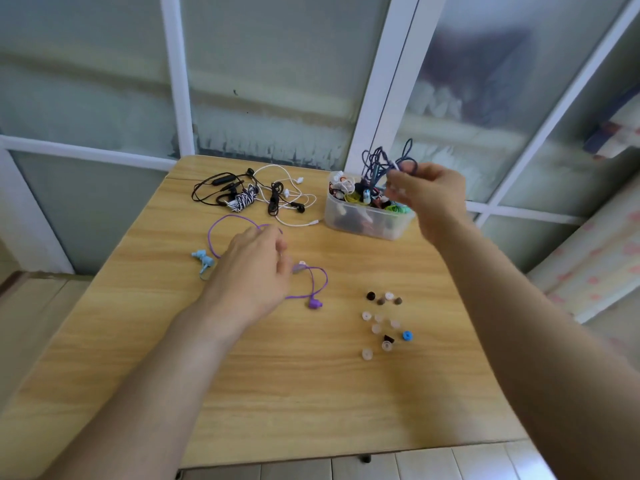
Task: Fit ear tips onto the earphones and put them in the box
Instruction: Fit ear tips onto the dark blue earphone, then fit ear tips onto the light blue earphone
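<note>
My right hand (427,195) pinches a bundled dark blue earphone cable (382,161) just above the clear plastic box (367,225), which is packed with coiled earphones. My left hand (254,268) hovers with loosely bent fingers over a purple earphone cable (313,284) lying on the wooden table (277,375); whether it touches the cable is unclear. Several loose ear tips (382,322), clear, black, brown and one blue, lie scattered at the right centre.
A light blue earphone (204,261) lies left of my left hand. A tangle of black, white and striped earphones (256,197) sits at the table's far side. Frosted glass panels with white frames stand behind the table.
</note>
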`<state>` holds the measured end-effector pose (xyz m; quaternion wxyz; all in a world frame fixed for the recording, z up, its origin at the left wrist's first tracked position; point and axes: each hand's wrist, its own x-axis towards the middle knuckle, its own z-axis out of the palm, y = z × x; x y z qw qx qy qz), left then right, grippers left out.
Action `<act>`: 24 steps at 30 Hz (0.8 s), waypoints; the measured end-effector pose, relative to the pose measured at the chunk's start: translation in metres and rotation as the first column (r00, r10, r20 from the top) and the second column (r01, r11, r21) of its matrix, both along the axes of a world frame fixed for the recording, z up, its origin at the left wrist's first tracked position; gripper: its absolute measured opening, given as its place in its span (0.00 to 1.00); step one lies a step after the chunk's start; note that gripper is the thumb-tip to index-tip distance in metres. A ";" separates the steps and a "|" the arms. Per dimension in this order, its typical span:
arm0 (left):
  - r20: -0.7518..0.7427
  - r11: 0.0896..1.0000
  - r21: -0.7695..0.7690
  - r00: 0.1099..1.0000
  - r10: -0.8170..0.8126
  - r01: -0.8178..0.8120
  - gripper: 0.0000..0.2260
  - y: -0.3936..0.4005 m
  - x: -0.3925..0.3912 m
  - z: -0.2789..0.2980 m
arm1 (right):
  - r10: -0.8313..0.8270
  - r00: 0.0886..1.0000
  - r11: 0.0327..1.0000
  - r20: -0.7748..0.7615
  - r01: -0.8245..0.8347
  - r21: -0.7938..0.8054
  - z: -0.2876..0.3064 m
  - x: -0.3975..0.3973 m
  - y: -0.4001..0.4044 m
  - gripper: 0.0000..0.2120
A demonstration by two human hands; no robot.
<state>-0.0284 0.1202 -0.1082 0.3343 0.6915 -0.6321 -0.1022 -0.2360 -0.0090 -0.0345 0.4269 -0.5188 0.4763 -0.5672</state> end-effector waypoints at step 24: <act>0.248 0.942 0.315 0.968 0.036 -0.116 0.31 -0.006 0.025 -0.007 | 0.197 -0.065 0.972 -0.978 -0.116 0.203 -0.011 0.032 -0.061 0.14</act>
